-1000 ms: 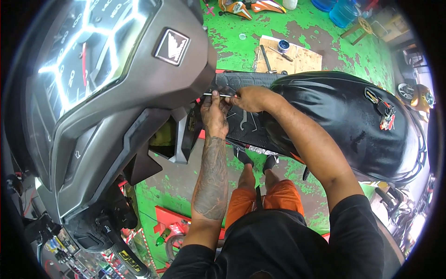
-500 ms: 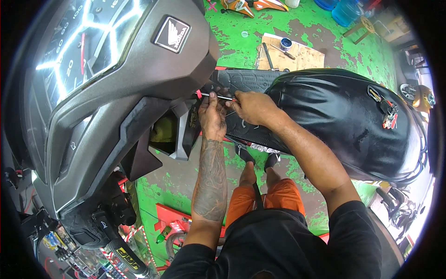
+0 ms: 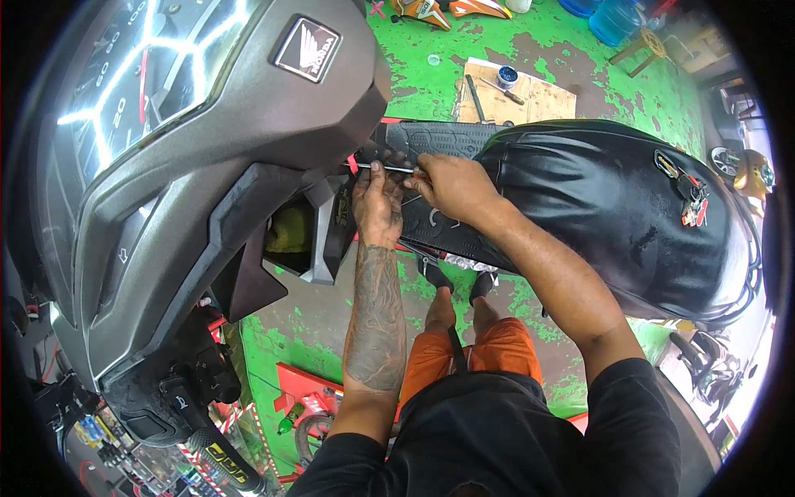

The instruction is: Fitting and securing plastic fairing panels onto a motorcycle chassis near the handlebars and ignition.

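Observation:
A screwdriver (image 3: 397, 169) with a thin metal shaft lies roughly level under the grey front cover (image 3: 273, 124) of a scooter. Its handle is mostly hidden in my right hand (image 3: 454, 184), which is closed round it. My left hand (image 3: 378, 207) is palm up, the thumb against the shaft and the fingers curled beneath. By the shaft's left end shows a small pink-red piece (image 3: 353, 163); the very tip cannot be made out. Below both hands runs the scooter's black footboard (image 3: 451, 240). Left of my left hand, an open compartment (image 3: 290, 230) holds something yellow-green.
The black seat (image 3: 571, 190) fills the right, with keys (image 3: 694, 203) on it. A wooden board (image 3: 546, 101) on the green floor carries a blue-filled tub (image 3: 507, 77) and hand tools. A handlebar grip (image 3: 224, 460) juts out at lower left. Orange fairing parts (image 3: 426, 12) lie at the back.
My right hand has turned slightly on the screwdriver handle. My left hand stays at the shaft, and the whole view has shifted a little.

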Demonstrator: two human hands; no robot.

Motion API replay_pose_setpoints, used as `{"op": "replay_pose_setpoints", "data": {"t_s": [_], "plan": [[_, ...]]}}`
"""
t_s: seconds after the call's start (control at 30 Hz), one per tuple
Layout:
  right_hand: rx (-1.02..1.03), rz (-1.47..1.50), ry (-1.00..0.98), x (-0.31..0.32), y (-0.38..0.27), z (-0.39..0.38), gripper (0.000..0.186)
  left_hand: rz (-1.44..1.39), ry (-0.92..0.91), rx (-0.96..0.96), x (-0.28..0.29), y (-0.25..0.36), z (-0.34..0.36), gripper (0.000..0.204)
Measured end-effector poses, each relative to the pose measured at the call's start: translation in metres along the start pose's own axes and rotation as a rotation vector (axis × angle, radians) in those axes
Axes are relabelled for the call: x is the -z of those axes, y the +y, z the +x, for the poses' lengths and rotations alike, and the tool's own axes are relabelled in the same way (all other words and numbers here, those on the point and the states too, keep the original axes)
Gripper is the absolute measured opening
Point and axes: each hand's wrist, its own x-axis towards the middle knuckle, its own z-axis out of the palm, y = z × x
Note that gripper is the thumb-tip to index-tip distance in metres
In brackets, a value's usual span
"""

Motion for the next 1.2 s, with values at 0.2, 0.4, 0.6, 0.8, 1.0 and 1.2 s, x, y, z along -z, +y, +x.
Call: {"op": "replay_pose_setpoints", "data": {"t_s": [0.2,0.4,0.6,0.8,1.0,1.2], "plan": [[0.070,-0.152,0.247,-0.013,0.002,-0.002,0.029,-0.088,-0.042,0.003,0.002,0.003,0.008,0.035],[0.108,-0.206,0.259,-0.009,0.002,-0.001,0.028,-0.201,0.012,-0.067,-0.003,-0.005,0.009,0.030],[0.074,-0.122,0.176,-0.009,0.004,0.001,0.030,-0.166,0.042,-0.089,-0.007,-0.009,0.009,0.039],[-0.150,0.189,-0.264,0.017,0.007,0.030,0.053,-0.151,0.046,-0.051,-0.003,-0.007,0.005,0.037],[-0.179,0.244,-0.317,0.026,0.009,0.039,0.058,-0.184,0.142,-0.081,-0.008,-0.011,0.009,0.039],[-0.123,-0.082,-0.149,0.006,0.002,0.022,0.056,-0.166,0.170,-0.081,-0.011,-0.011,0.008,0.040]]}}
